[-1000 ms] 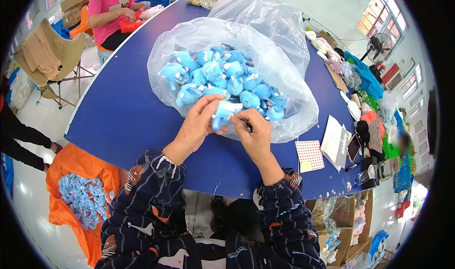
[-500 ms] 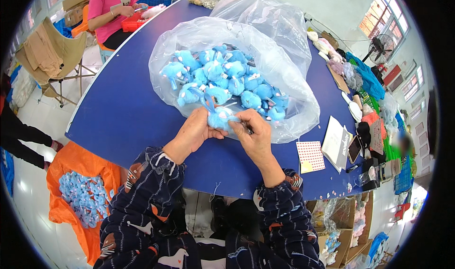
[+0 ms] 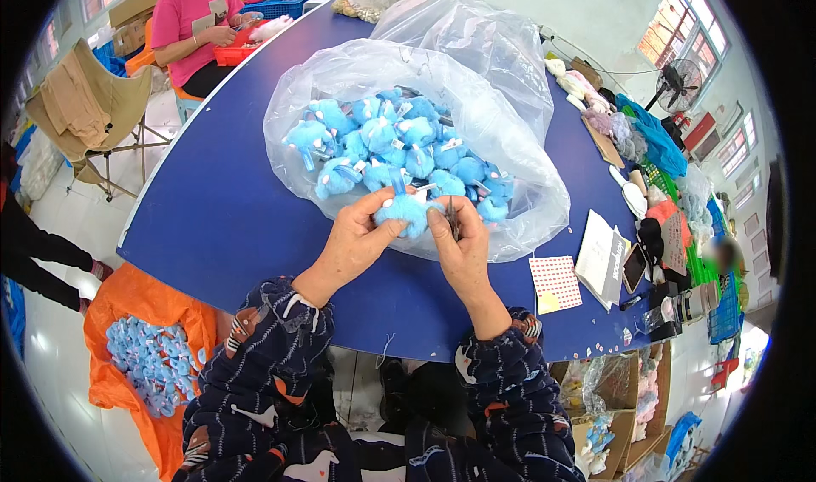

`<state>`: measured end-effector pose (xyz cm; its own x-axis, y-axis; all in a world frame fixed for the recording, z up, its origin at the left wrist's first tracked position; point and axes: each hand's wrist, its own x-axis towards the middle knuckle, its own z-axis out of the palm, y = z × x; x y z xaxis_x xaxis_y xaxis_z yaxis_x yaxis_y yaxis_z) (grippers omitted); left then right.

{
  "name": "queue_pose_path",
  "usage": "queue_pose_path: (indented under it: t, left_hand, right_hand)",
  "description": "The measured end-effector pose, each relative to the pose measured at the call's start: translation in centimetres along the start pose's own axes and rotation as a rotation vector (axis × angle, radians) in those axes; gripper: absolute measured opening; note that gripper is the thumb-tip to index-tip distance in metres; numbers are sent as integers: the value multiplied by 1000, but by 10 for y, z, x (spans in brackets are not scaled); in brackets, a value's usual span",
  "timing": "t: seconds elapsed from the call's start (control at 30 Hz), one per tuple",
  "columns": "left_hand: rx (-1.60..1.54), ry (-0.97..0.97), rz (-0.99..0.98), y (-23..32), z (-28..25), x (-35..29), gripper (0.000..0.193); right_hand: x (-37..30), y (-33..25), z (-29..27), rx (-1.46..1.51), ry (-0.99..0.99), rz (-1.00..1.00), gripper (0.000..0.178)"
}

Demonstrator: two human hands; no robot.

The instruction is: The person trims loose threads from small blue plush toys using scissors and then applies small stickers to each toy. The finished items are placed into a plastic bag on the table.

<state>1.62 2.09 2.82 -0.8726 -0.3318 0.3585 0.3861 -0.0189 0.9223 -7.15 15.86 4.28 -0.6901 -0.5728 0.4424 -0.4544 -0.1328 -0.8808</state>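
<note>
My left hand (image 3: pixel 357 237) is closed round a small fluffy blue plush toy (image 3: pixel 405 213) with a blue ribbon loop and a small white tag. On its other side my right hand (image 3: pixel 463 246) pinches the plush with thumb and fingers. A small dark metal tool (image 3: pixel 454 216) is tucked in that same hand; its kind is mostly hidden by the fingers. Just beyond both hands, a heap of similar blue plush toys (image 3: pixel 387 135) lies on a clear plastic bag (image 3: pixel 531 201) spread over the blue table (image 3: pixel 212 201).
At the table's right lie a red-dotted sticker sheet (image 3: pixel 555 283), a white booklet (image 3: pixel 599 257) and a phone (image 3: pixel 634 268). An orange sack (image 3: pixel 110 346) of blue plush pieces stands on the floor at left. Another person (image 3: pixel 189 27) works at the far left beside a red tray (image 3: pixel 234 54).
The plush toy has been turned between my hands. My left fingers have shifted up its side, and my right hand now grips its right end more upright.
</note>
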Motion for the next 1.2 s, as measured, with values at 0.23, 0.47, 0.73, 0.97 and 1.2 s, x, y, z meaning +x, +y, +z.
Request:
queue_pose_path:
  t: [0.23, 0.47, 0.73, 0.97, 1.2]
  left_hand:
    - [206, -121, -92, -1, 1, -2, 30]
    - [450, -183, -69, 3, 7, 0, 26]
    - [315, -199, -89, -6, 7, -3, 35]
    - [346, -226, -45, -11, 3, -1, 35]
    - [370, -193, -66, -7, 8, -3, 38]
  right_hand:
    - [8, -11, -8, -185, -8, -167, 25]
    - [9, -5, -20, 40, -75, 82, 11]
    - [11, -11, -24, -167, -259, 104, 22]
    - [11, -11, -25, 18, -258, 130, 24]
    - [7, -7, -20, -105, -99, 115, 25]
